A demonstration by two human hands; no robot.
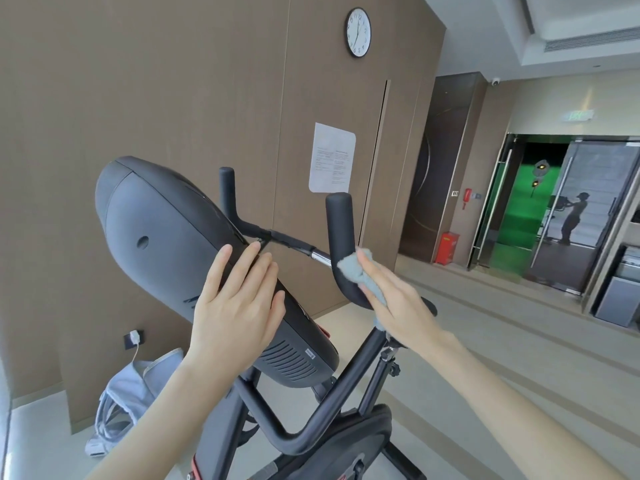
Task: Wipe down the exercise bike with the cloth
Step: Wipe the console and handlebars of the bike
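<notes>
A black exercise bike fills the lower middle, its large dark console tilted up to the left. My left hand lies flat on the console's lower back, fingers spread. My right hand presses a small blue-grey cloth against the bend of the right handlebar, which curves upward to a rounded tip. The left handlebar rises behind the console. Part of the cloth is hidden under my palm.
A brown panelled wall stands close behind the bike, with a clock and a paper notice. A blue-grey bag lies on the floor at lower left under a wall plug. Glass doors and a red box are at the far right.
</notes>
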